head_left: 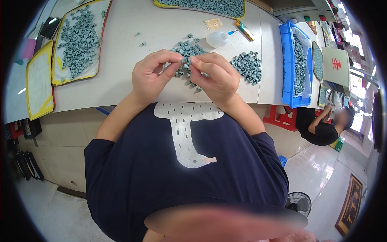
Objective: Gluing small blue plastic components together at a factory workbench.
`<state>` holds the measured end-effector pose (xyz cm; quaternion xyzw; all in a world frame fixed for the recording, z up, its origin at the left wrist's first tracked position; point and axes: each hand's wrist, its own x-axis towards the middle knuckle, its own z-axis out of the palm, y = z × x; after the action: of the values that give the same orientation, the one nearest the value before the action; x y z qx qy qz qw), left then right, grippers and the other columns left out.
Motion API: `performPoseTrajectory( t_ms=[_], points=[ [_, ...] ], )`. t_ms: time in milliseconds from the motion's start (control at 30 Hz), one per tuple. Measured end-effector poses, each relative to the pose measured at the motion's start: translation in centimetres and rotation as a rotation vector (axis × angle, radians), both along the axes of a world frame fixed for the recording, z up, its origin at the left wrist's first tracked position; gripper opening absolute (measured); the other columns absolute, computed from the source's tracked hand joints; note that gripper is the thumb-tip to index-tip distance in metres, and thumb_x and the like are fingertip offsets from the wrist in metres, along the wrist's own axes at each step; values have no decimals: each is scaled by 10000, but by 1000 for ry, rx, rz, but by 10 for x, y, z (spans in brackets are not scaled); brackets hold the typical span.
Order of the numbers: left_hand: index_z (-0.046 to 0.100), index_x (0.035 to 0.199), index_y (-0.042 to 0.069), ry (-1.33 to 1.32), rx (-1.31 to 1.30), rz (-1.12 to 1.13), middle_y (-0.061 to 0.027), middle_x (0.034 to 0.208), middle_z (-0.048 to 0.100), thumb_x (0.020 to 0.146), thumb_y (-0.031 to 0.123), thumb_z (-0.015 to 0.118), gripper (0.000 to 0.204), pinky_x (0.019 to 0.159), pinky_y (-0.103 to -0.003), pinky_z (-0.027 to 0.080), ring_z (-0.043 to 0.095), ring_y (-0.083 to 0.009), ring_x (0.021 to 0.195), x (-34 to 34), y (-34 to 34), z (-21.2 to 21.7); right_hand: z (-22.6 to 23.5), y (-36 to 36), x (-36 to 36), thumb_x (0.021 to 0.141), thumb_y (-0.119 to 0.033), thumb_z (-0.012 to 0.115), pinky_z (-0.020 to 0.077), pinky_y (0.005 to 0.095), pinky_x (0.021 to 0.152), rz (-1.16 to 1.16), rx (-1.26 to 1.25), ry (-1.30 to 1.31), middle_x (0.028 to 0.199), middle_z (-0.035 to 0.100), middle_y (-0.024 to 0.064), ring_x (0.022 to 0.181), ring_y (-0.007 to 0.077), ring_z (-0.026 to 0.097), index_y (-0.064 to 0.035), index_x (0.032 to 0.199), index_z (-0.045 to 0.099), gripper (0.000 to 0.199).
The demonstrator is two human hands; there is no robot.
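My left hand (pixel 152 74) and my right hand (pixel 215 76) meet fingertip to fingertip above the white table, pinching a small grey-green part (pixel 186 61) between them. Just behind the fingers lies a loose pile of the same grey-green parts (pixel 187 50). A second, tighter pile (pixel 247 66) sits to the right of my right hand. How the held part is shaped is too small to tell.
A yellow-rimmed tray of grey-green parts (pixel 78 40) and an empty one (pixel 39 80) lie at left, another tray (pixel 209 6) at the back. A small squeeze bottle (pixel 217 39), a blue bin (pixel 287 60) of parts at right. A seated person (pixel 322 127) beyond.
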<state>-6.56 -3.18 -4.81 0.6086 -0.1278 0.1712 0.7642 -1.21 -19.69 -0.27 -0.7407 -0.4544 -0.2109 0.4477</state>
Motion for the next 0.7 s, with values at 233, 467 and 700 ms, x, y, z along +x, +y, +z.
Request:
performPoseTrajectory(
  t_ms=[233,467,700],
  points=[
    [607,994,-62,-8,-26,-26,-139,984,639,841,-99,606,157,806,-273,493,609,-197,906,3,-5,0,4,-7,8,627,112,737,526,290,604,17,-35,-103,818,657,132,676,237,639,42,869,651,266],
    [605,994,-62,-24,-7,-16,-142,980,637,841,-101,606,159,800,-276,496,610,-202,904,5,-9,0,1,-10,10,633,93,745,525,300,613,24,-62,-143,816,654,132,683,240,639,44,882,651,271],
    [612,983,-50,-52,81,41,-137,953,649,828,-97,621,162,749,-271,506,620,-200,871,9,-10,0,-1,-11,12,640,93,742,523,301,610,26,-66,-132,814,653,133,679,242,637,44,869,648,253]
  ],
)
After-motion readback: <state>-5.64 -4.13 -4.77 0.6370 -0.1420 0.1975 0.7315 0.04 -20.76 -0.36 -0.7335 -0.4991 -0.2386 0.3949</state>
